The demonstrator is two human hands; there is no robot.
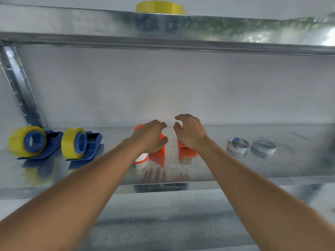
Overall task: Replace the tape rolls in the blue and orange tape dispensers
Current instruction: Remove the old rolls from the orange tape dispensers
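Note:
Two blue tape dispensers stand at the left of a metal shelf [235, 171], one far left [32, 144] and one beside it [81, 144], each carrying a full yellow tape roll. At the shelf's middle stand two orange dispensers. My left hand [150, 136] curls over the left orange dispenser [159, 153], which has a white roll [142, 157] at its lower left. My right hand [190, 131] hovers with loosely curled fingers over the right orange dispenser [186, 151]; contact is unclear. Two spent white tape cores [237, 144] [263, 146] lie to the right.
An upper metal shelf [163, 33] runs overhead with a yellow tape roll [159, 7] on top of it. A slanted metal brace [20, 84] stands at the back left. The shelf's front lip [159, 187] runs below my forearms.

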